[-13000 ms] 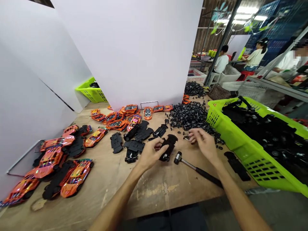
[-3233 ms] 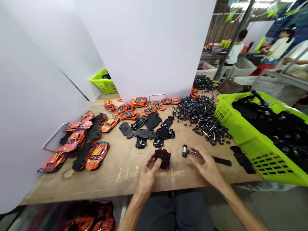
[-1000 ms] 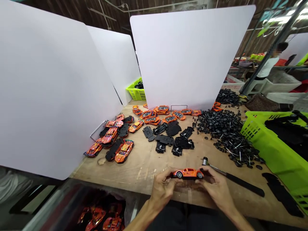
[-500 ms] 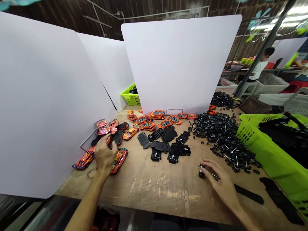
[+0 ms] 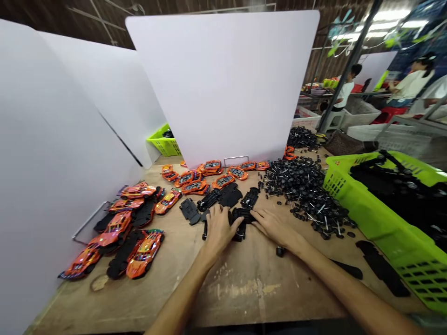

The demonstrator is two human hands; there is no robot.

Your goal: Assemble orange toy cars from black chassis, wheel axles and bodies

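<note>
A black chassis (image 5: 244, 215) lies between the left grip (image 5: 219, 227) and right grip (image 5: 273, 226), both touching it, likely to steady it; whether either pinches, I cannot tell

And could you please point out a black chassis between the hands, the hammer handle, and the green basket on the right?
Black chassis (image 5: 244, 215): head view, on its exposed middle.
Hammer handle (image 5: 348, 269): head view, on its exposed end.
Green basket (image 5: 372, 223): head view, on its side wall.
</note>
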